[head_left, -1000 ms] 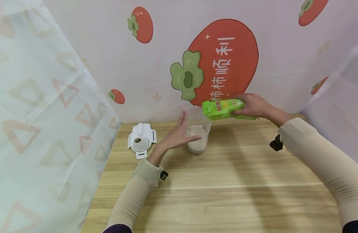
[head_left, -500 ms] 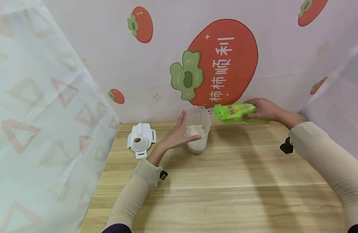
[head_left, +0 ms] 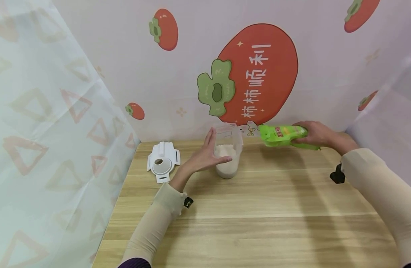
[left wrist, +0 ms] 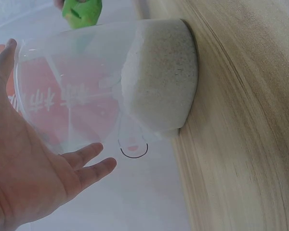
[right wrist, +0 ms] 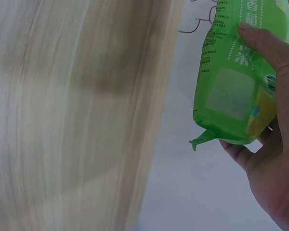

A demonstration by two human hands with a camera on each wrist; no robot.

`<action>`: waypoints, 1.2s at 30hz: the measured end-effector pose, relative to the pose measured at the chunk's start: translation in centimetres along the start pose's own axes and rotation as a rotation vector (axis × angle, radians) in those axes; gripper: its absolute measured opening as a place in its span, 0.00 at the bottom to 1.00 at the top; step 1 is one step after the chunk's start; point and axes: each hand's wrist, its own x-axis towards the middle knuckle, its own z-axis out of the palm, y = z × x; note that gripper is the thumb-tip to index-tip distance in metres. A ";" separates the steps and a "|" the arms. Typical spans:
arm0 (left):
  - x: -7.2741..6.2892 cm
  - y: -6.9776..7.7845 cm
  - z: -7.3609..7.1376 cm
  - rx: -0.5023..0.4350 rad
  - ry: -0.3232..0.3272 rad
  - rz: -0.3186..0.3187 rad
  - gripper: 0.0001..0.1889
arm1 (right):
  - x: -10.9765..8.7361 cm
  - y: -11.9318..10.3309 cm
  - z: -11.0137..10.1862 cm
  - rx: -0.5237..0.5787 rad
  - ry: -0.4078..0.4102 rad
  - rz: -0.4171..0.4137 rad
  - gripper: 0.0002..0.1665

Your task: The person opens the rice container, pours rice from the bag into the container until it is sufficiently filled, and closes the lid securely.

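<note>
A clear plastic container point(head_left: 228, 163), partly filled with white rice point(left wrist: 161, 74), stands upright on the wooden table. My left hand point(head_left: 206, 155) rests against its left side, fingers fairly straight and thumb stretched across the front. In the left wrist view that hand point(left wrist: 29, 168) spans the container's upper part near the rim. To the right, above the table, my right hand point(head_left: 314, 134) grips a green rice bag point(head_left: 280, 134) held on its side, its top end towards the container. In the right wrist view the thumb presses on the green bag point(right wrist: 231, 91); most other fingers are hidden behind it.
A white plastic lid point(head_left: 163, 160) with a round opening lies on the table's left, beside my left forearm. The wooden table point(head_left: 245, 230) meets a printed backdrop point(head_left: 178, 85) close behind the container, with side sheets to left and right.
My right hand has carried the rice bag rightward and slightly down, away from the container's mouth. The left hand and container have stayed in place.
</note>
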 end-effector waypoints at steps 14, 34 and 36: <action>0.0 -0.1 0.0 0.013 0.012 -0.003 0.70 | -1.3 3.4 1.2 -0.009 -0.032 0.029 0.43; 0.1 -0.1 -0.1 0.004 -0.005 0.002 0.70 | -2.7 6.6 3.1 -0.010 -0.044 0.071 0.41; 0.0 -0.2 -0.1 0.002 -0.008 -0.003 0.70 | -2.8 6.8 3.1 -0.025 -0.046 0.073 0.42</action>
